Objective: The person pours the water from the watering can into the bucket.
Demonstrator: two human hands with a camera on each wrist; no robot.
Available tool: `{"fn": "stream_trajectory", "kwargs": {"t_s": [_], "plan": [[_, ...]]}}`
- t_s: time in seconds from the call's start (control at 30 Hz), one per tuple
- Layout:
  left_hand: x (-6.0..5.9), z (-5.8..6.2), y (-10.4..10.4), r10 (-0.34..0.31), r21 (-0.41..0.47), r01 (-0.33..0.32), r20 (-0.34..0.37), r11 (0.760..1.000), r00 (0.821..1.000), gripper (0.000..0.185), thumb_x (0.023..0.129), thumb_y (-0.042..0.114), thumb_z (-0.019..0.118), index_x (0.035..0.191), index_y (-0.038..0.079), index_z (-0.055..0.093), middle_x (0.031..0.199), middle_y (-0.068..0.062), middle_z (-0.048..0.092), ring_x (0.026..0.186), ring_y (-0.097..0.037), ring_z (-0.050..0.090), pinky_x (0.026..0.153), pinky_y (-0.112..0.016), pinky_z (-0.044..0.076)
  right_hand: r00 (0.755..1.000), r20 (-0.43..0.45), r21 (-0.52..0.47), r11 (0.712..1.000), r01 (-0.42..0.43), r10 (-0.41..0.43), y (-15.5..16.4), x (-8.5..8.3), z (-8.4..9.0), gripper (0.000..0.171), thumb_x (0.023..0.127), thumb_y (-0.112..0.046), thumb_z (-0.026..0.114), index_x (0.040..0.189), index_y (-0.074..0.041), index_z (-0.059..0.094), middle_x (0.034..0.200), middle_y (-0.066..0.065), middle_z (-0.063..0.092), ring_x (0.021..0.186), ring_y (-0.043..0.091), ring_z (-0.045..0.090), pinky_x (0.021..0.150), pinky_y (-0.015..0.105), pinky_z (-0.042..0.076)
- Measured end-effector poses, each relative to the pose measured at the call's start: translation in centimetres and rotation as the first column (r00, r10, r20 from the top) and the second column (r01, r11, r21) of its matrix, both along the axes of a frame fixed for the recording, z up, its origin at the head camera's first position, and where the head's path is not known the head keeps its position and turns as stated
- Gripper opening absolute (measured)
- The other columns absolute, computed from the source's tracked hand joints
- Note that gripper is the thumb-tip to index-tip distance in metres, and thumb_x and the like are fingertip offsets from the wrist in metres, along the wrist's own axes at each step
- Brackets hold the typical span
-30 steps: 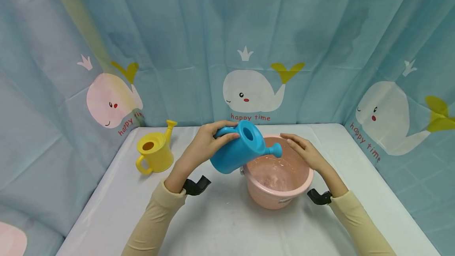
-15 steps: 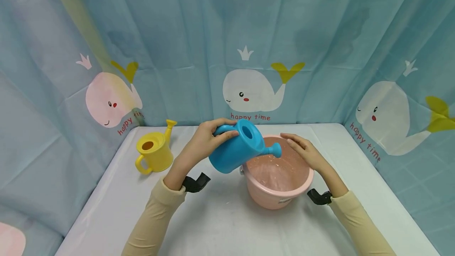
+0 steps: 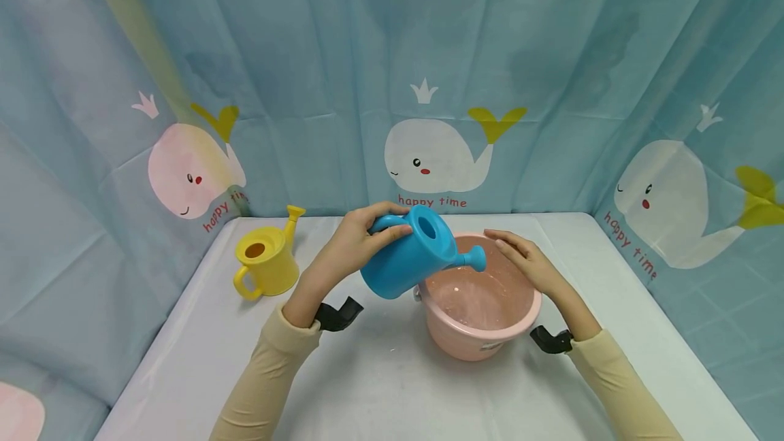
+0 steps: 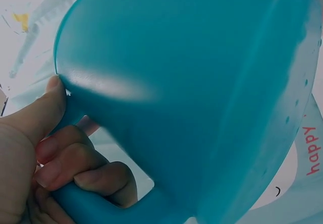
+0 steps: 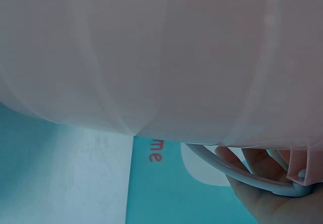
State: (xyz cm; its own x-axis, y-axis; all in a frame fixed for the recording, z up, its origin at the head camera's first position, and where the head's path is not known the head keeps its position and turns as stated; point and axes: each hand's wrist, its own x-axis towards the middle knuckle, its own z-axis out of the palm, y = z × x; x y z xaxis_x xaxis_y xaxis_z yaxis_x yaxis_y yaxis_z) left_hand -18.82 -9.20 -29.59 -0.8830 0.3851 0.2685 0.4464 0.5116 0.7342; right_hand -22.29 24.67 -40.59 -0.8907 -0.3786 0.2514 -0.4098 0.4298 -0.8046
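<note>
A whale-print curtain [image 3: 429,53] is hanging behind the white counter [image 3: 380,373]. The left hand [image 3: 352,243] is gripping the blue can [image 3: 407,260] by its handle, fingers curled round it, tilting the spout over the pink bucket [image 3: 484,308]. The right hand [image 3: 527,260] is resting with fingers spread on the bucket's far rim. A yellow can [image 3: 266,264] is standing at the left.

White table [image 3: 380,386] with pink bucket [image 3: 471,342], yellow watering can [image 3: 267,265], seemingly upright.
</note>
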Motion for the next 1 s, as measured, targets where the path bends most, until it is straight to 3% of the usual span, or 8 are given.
{"fn": "stream_trajectory", "kwargs": {"t_s": [0.13,0.2,0.47,0.57,0.77,1.0], "plan": [[-0.06,0.02,-0.02,-0.001,-0.007,0.002,0.005,1.0,1.0,0.039,0.087,0.04,0.061,0.122,0.024,0.058,0.125,-0.002,0.058,0.108,-0.026,0.058,0.085,-0.048,0.049,1.0,-0.001,0.0,1.0,0.0,0.0,-0.07,0.05,0.09,0.039,0.101,-0.023,0.039,0.137,-0.007,0.043,0.14,0.014,0.043,0.132,0.03,0.036,0.099,0.018,0.037],[-0.05,0.08,-0.01,-0.004,-0.01,0.004,0.008,1.0,1.0,0.039,0.087,0.04,0.061,0.123,0.024,0.058,0.125,-0.002,0.058,0.108,-0.026,0.058,0.085,-0.048,0.049,1.0,-0.002,-0.003,1.0,-0.001,0.001,-0.07,0.04,0.09,0.039,0.101,-0.022,0.039,0.137,-0.007,0.043,0.14,0.014,0.043,0.132,0.03,0.036,0.095,0.009,0.034],[0.02,0.37,0.11,-0.015,-0.006,0.015,0.027,1.0,1.0,0.04,0.087,0.041,0.061,0.123,0.023,0.057,0.126,-0.002,0.057,0.108,-0.025,0.057,0.085,-0.048,0.049,1.0,0.004,-0.005,1.0,-0.008,0.008,0.11,-0.13,-0.16,0.038,0.101,-0.02,0.038,0.137,-0.007,0.043,0.141,0.013,0.043,0.132,0.031,0.036,0.094,0.008,0.033],[0.0,0.35,0.17,-0.011,-0.006,0.011,0.034,1.0,0.999,0.04,0.087,0.04,0.061,0.123,0.023,0.057,0.126,-0.002,0.057,0.108,-0.025,0.057,0.086,-0.048,0.049,1.0,0.002,0.002,1.0,-0.007,0.007,0.17,-0.17,-0.19,0.038,0.101,-0.019,0.038,0.137,-0.008,0.043,0.14,0.013,0.043,0.132,0.031,0.036,0.099,0.017,0.036],[-0.02,0.29,0.2,-0.008,-0.005,0.008,0.039,1.0,0.999,0.04,0.087,0.041,0.061,0.123,0.024,0.057,0.126,-0.002,0.057,0.109,-0.026,0.057,0.085,-0.049,0.049,1.0,0.004,0.006,1.0,-0.003,0.003,0.2,-0.17,-0.18,0.039,0.101,-0.02,0.038,0.138,-0.008,0.042,0.141,0.013,0.042,0.132,0.031,0.036,0.102,0.046,0.035],[0.0,0.31,0.24,-0.011,-0.006,0.011,0.033,1.0,0.999,0.039,0.087,0.041,0.061,0.122,0.024,0.057,0.125,-0.002,0.057,0.108,-0.026,0.057,0.085,-0.049,0.049,1.0,0.003,0.004,1.0,-0.007,0.007,0.23,-0.22,-0.23,0.039,0.101,-0.021,0.038,0.137,-0.007,0.042,0.141,0.014,0.043,0.132,0.032,0.035,0.102,0.049,0.034]]}}
